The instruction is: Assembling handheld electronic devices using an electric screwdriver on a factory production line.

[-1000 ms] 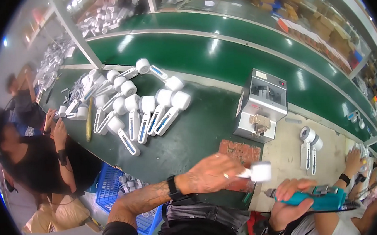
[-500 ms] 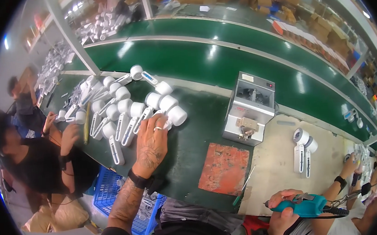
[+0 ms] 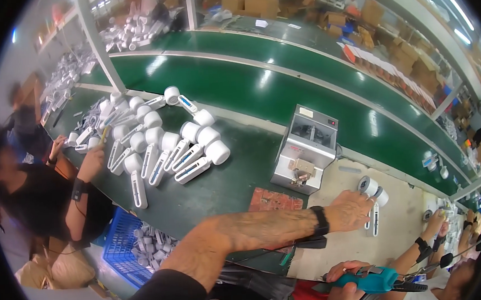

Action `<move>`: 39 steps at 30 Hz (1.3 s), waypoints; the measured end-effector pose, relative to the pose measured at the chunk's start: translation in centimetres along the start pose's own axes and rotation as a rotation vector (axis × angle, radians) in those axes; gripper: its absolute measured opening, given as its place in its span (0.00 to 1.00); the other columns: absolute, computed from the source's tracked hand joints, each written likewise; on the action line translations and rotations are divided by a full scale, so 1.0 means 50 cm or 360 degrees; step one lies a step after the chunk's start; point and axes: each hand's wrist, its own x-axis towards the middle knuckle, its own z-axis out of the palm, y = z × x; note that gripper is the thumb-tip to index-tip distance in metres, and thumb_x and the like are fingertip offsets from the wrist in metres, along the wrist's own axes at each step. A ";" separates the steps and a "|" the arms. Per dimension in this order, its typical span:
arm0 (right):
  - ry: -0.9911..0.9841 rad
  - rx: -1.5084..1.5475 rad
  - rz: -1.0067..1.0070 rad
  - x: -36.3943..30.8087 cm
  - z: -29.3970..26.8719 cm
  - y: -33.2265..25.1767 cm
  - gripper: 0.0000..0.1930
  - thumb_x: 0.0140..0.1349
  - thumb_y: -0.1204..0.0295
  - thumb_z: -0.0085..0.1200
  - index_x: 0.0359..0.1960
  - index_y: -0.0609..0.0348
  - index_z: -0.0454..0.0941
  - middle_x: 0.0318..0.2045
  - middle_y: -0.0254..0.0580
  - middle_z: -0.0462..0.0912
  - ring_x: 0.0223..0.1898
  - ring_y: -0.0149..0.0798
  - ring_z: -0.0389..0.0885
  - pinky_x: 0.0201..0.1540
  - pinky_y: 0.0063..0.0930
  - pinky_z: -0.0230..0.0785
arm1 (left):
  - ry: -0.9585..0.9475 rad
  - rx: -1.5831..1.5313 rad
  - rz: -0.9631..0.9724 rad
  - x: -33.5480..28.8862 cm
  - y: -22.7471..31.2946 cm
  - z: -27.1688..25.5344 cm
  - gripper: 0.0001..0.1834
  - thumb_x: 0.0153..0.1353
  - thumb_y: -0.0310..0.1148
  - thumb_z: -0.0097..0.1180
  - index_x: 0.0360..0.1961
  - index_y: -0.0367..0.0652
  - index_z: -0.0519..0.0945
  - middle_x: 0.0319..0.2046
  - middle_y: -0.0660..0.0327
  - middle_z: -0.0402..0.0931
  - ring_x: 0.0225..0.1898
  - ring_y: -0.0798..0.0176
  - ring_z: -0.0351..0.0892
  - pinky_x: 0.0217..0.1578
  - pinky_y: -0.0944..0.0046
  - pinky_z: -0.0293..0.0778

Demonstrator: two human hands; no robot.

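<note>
My left hand [image 3: 349, 210], on a tattooed forearm with a black wristband, reaches across to the beige board. Its fingers curl over the neck of a white round-headed handle piece [image 3: 367, 185]. Close beside that lies a second white handle piece [image 3: 376, 221], with a dark slot along its grip. Low at the right, my right hand [image 3: 345, 293] grips a teal electric screwdriver [image 3: 372, 279], its tip pointing left. Part of the left hand's fingertips is hidden behind the pieces.
Many similar white pieces [image 3: 153, 136] lie heaped on the green table. A grey metal machine [image 3: 305, 148] stands behind a red mat [image 3: 274, 198]. Below is a blue basket [image 3: 125, 241] of parts. Co-workers sit on both sides; one hand [image 3: 92, 163] at left holds a yellow stick.
My left hand has let go of a white piece at the heap and swung right to the board's pieces. The view has shifted slightly. The left co-worker has picked up the yellow stick.
</note>
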 end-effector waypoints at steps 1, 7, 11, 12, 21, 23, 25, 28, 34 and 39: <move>-0.0060 -0.0035 0.0016 -0.008 0.001 -0.011 0.33 0.59 0.46 0.62 0.47 0.69 0.70 0.25 0.43 0.75 0.25 0.37 0.75 0.30 0.28 0.70 | 0.0012 -0.0005 0.0001 0.013 -0.002 0.039 0.23 0.56 0.38 0.57 0.50 0.37 0.72 0.33 0.57 0.72 0.42 0.51 0.70 0.42 0.52 0.67; -0.0082 -0.0015 0.0089 -0.028 -0.007 -0.030 0.33 0.60 0.49 0.63 0.52 0.68 0.70 0.30 0.44 0.75 0.30 0.38 0.75 0.34 0.30 0.69 | -0.0276 0.0392 0.0208 0.033 -0.001 0.131 0.29 0.60 0.48 0.55 0.56 0.40 0.69 0.33 0.58 0.71 0.40 0.58 0.71 0.38 0.56 0.59; 0.0014 -0.0187 -0.0043 -0.019 -0.017 -0.026 0.35 0.57 0.44 0.63 0.47 0.66 0.71 0.24 0.42 0.75 0.24 0.36 0.74 0.29 0.28 0.69 | -0.0112 0.0332 0.0117 0.069 0.046 0.131 0.27 0.59 0.47 0.56 0.53 0.39 0.73 0.30 0.59 0.77 0.35 0.55 0.79 0.34 0.53 0.69; 0.0073 -0.0143 -0.0091 -0.016 -0.032 -0.023 0.37 0.53 0.44 0.68 0.45 0.68 0.70 0.22 0.42 0.76 0.24 0.36 0.77 0.29 0.27 0.70 | -0.0374 0.0276 -0.0083 0.091 0.063 0.119 0.26 0.58 0.45 0.57 0.51 0.38 0.74 0.29 0.58 0.79 0.33 0.55 0.82 0.31 0.52 0.73; 0.0019 -0.0125 0.0041 -0.002 -0.056 -0.034 0.36 0.55 0.44 0.67 0.46 0.67 0.70 0.23 0.41 0.76 0.24 0.35 0.75 0.27 0.26 0.67 | -0.0271 0.0000 -0.0574 0.073 -0.020 0.034 0.28 0.62 0.59 0.53 0.37 0.40 0.79 0.31 0.49 0.82 0.37 0.44 0.81 0.40 0.47 0.75; 0.0067 -0.0124 0.0036 -0.003 -0.059 -0.035 0.36 0.55 0.44 0.67 0.46 0.68 0.70 0.23 0.41 0.76 0.25 0.35 0.76 0.28 0.26 0.67 | -0.0361 0.0048 -0.0579 0.084 -0.008 0.043 0.36 0.61 0.67 0.49 0.39 0.38 0.79 0.34 0.48 0.80 0.42 0.46 0.78 0.46 0.49 0.70; 0.0016 -0.0072 0.0054 -0.003 -0.060 -0.027 0.33 0.55 0.48 0.68 0.48 0.67 0.72 0.26 0.41 0.77 0.26 0.32 0.75 0.29 0.25 0.66 | -0.0356 0.0041 -0.0634 0.100 -0.004 0.054 0.37 0.60 0.68 0.48 0.41 0.38 0.79 0.38 0.47 0.79 0.45 0.47 0.76 0.48 0.48 0.68; -0.0064 -0.0025 0.0063 0.002 -0.041 -0.022 0.32 0.56 0.51 0.69 0.50 0.66 0.73 0.28 0.40 0.79 0.26 0.30 0.74 0.29 0.23 0.63 | -0.0041 0.0162 -0.0659 0.091 -0.042 0.102 0.30 0.59 0.63 0.53 0.32 0.43 0.78 0.36 0.52 0.79 0.47 0.50 0.76 0.47 0.46 0.65; -0.0010 -0.0153 0.0010 0.007 -0.026 -0.013 0.35 0.56 0.45 0.66 0.48 0.67 0.72 0.25 0.40 0.77 0.25 0.32 0.74 0.29 0.24 0.65 | -0.0067 0.0166 -0.0807 0.084 -0.056 0.058 0.28 0.55 0.59 0.57 0.40 0.43 0.77 0.36 0.54 0.80 0.46 0.50 0.76 0.47 0.46 0.66; 0.0136 -0.0344 -0.0054 0.027 -0.012 -0.008 0.36 0.58 0.41 0.62 0.47 0.67 0.71 0.24 0.40 0.75 0.26 0.35 0.76 0.29 0.26 0.67 | -0.0078 0.0136 -0.0136 0.013 -0.017 -0.068 0.22 0.54 0.50 0.61 0.37 0.42 0.76 0.30 0.53 0.76 0.34 0.46 0.77 0.34 0.48 0.71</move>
